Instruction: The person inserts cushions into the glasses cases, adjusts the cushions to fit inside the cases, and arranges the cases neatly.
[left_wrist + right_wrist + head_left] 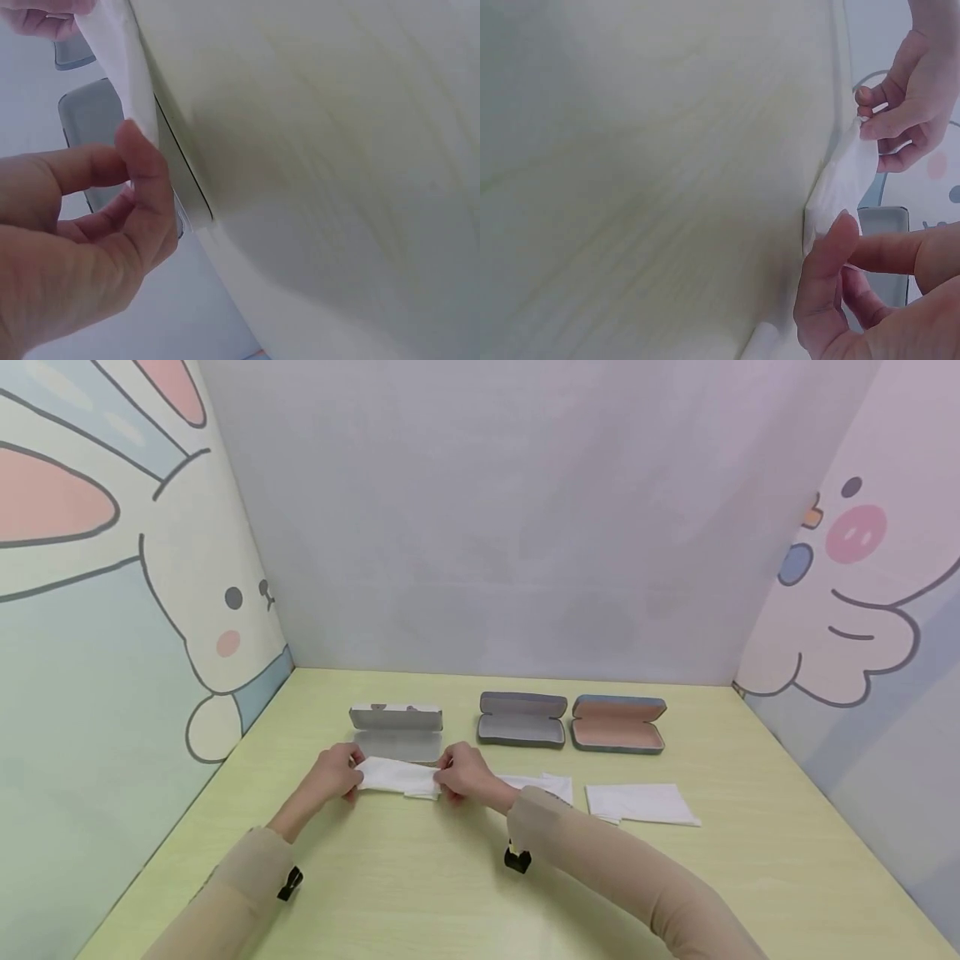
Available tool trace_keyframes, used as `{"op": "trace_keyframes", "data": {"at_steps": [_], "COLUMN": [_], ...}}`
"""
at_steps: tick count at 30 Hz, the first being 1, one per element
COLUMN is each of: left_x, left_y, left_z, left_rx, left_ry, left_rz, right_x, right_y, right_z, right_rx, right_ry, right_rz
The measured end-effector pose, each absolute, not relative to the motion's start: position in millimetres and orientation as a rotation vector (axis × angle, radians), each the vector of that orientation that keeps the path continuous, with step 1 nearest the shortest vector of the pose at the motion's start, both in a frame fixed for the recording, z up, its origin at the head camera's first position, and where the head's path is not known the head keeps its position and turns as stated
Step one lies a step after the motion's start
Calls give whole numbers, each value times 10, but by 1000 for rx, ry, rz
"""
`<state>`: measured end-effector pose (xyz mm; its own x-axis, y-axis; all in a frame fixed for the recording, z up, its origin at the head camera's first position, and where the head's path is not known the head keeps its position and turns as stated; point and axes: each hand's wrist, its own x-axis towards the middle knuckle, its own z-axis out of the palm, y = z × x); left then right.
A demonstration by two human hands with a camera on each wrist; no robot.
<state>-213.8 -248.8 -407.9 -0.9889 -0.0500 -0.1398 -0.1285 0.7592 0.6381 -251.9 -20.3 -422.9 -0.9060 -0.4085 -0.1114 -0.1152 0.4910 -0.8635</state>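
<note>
A folded white cloth (397, 777) is stretched between both hands, just in front of an open glasses case (397, 744) with a grey inside and a white lid. My left hand (337, 771) pinches its left end between thumb and fingers. At the other end, my right hand (467, 772) pinches the cloth in the same way. The left wrist view shows the left hand (97, 225) at the cloth's edge (131, 67), with the case (94, 112) behind it. In the right wrist view the right hand (877, 292) grips the near end.
Two more open glasses cases stand at the back, a dark one with a grey inside (521, 727) and a blue one with a pink inside (617, 733). A white cloth (551, 783) lies partly behind the right forearm, and another folded cloth (641, 802) lies farther right. Printed walls enclose the table.
</note>
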Motion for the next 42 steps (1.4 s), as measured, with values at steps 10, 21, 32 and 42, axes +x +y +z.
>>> {"op": "trace_keyframes", "data": {"at_steps": [10, 21, 32, 42], "left_x": [-2133, -2123, -2121, -2287], "left_y": [-2497, -2496, -2506, -2555], "left_z": [-4127, -4158, -4041, -3932], "left_rx": [-165, -167, -128, -127], "left_ry": [2811, 2822, 2857, 2851], "left_rz": [1054, 1075, 1150, 1258], "right_x": [-2459, -2441, -2530, -2753], "right_y": [-276, -366, -329, -389], "right_z": [-4256, -4292, -4187, -4125], "right_rx": [-489, -553, -585, -486], "right_ry": [2508, 2639, 2649, 2589], "right_rz": [-1242, -1095, -1181, -1251]}}
